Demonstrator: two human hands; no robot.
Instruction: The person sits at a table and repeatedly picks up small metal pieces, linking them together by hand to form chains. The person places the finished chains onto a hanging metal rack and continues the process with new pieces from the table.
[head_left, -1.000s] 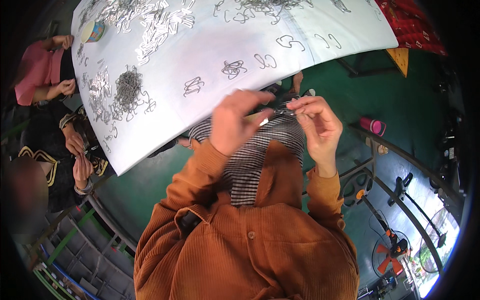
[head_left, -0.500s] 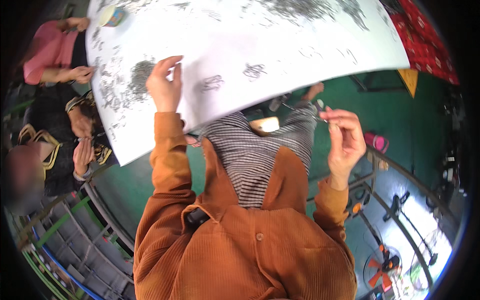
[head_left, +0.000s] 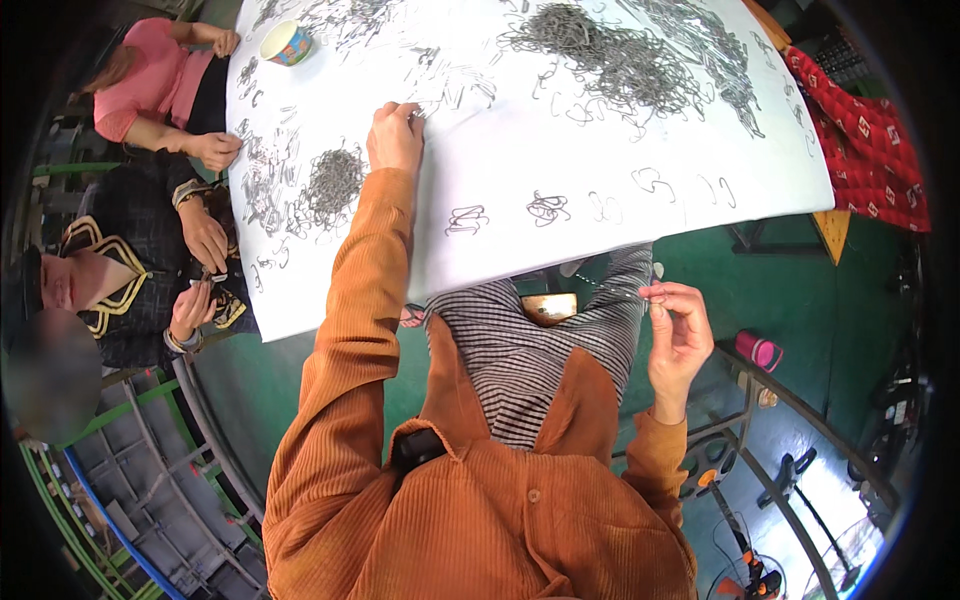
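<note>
My left hand (head_left: 396, 140) reaches over the white tabletop (head_left: 490, 150), its fingers curled in at the near edge of some scattered dark thin pieces (head_left: 460, 85). Something small and dark shows at those fingertips, too small to name. Off the table's near edge, above the floor beside my right knee, my right hand (head_left: 682, 330) is pinched closed. From its thumb and forefinger a thin, chain-like strand (head_left: 612, 290) seems to run left across my striped trousers. Small groups of dark curved hooks (head_left: 548, 208) lie along the near edge.
A large heap of dark hooks (head_left: 600, 60) covers the far middle, and a smaller heap (head_left: 335, 187) lies left. A paper cup (head_left: 287, 43) stands far left. Two people sit along the left edge, their hands (head_left: 205, 240) near the table. Red cloth (head_left: 865, 145) hangs right.
My left hand has moved farther over the table, from raised with fingers apart to curled at the scattered pieces. The right hand stays pinched off the table's edge. My view has shifted.
</note>
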